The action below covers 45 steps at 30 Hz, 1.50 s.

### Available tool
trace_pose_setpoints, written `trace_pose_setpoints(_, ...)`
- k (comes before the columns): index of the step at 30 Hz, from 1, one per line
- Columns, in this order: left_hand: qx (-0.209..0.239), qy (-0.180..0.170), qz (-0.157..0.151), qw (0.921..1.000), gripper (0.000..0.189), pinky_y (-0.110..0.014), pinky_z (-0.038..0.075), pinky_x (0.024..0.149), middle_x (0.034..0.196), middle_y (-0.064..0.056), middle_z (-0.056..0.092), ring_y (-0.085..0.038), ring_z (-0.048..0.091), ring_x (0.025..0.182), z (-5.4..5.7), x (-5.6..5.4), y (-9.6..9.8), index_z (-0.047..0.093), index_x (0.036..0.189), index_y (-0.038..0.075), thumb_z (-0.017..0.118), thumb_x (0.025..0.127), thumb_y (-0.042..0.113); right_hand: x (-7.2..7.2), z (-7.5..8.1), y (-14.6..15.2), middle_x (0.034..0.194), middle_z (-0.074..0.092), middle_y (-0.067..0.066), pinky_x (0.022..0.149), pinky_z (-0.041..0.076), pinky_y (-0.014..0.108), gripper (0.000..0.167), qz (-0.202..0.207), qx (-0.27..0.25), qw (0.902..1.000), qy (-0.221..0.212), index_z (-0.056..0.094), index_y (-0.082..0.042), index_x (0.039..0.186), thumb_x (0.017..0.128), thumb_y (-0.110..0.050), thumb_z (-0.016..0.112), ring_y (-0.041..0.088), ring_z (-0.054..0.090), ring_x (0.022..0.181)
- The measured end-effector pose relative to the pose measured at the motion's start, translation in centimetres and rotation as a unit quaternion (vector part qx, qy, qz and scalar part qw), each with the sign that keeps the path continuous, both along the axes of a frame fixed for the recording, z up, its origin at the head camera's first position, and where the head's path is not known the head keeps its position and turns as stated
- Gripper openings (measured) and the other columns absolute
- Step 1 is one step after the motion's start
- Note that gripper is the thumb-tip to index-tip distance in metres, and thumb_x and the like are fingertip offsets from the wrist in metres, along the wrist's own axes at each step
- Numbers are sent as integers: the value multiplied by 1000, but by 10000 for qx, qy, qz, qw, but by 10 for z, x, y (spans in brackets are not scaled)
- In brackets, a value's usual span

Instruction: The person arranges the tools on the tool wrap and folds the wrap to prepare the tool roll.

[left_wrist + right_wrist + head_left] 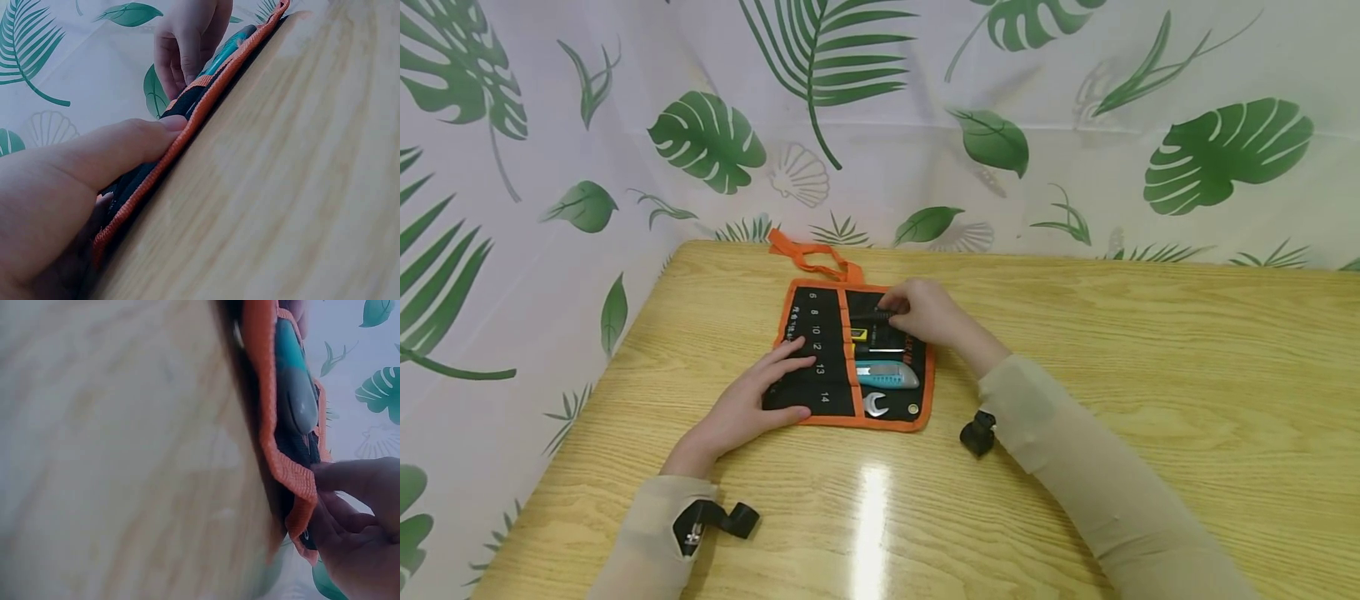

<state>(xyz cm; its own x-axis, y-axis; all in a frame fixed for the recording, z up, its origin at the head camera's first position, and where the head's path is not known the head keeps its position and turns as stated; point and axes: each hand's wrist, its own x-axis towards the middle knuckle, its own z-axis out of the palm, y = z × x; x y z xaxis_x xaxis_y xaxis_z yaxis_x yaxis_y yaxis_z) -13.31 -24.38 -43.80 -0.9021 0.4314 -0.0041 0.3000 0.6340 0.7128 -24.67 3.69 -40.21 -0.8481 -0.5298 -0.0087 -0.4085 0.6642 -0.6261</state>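
A black tool roll (820, 350) with orange trim lies unfolded on the table, its pockets printed with numbers. My left hand (748, 408) rests on its pocket side with fingers spread; the thumb lies along the near edge in the left wrist view. At the far right part of the roll, my right hand (928, 312) pinches a slim black tool with a ridged end (880, 316), partly hidden by the fingers. A teal utility knife (887, 375), an open-end wrench (876, 405), a thin metal shaft (887, 351) and a yellow-and-black piece (859, 335) stick out of the pockets.
An orange tie strap (808, 250) trails from the roll's far edge onto the wooden table (1112, 375). Behind the table and along its left side hangs a white leaf-print cloth (880, 183). A metal eyelet (913, 409) sits in the roll's near right corner.
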Motion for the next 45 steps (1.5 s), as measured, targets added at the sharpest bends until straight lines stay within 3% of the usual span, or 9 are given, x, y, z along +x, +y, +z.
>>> trace_pose_setpoints(6, 25, -10, 6, 10000, 64, -54, 22, 110, 157, 10, 20, -19, 14, 144, 1, 0, 0, 47, 142, 28, 74, 84, 37, 3, 2, 0, 104, 68, 13, 86, 49, 39, 26, -65, -16, 10000, 17, 70, -1, 108, 87, 8, 57, 26, 62, 96)
trace_pose_setpoints(24, 78, -76, -5, 9999, 64, -53, 22, 110, 157, 10, 20, -19, 14, 144, 4, 0, 1, 48, 141, 27, 74, 83, 38, 2, 2, -8, 106, 68, 13, 86, 50, 38, 29, 15, -8, 10000, 51, 71, -1, 107, 85, 10, 55, 25, 63, 97)
trace_pose_setpoints(32, 68, -68, -50, 9999, 65, -54, 22, 110, 157, 9, 20, -20, 14, 144, 5, 1, 3, 47, 142, 27, 73, 84, 39, 3, 0, -19, 107, 69, 11, 87, 50, 36, 23, 156, -144, 9997, -118, 71, -2, 109, 88, 3, 63, 23, 64, 99)
trace_pose_setpoints(45, 53, -56, -36, 10000, 65, -54, 22, 110, 157, 10, 20, -19, 13, 144, 4, 1, 1, 47, 142, 28, 73, 84, 40, 3, -1, -31, 111, 67, 13, 86, 51, 35, 26, 201, -214, 9993, -211, 69, -1, 113, 89, 5, 58, 24, 62, 100)
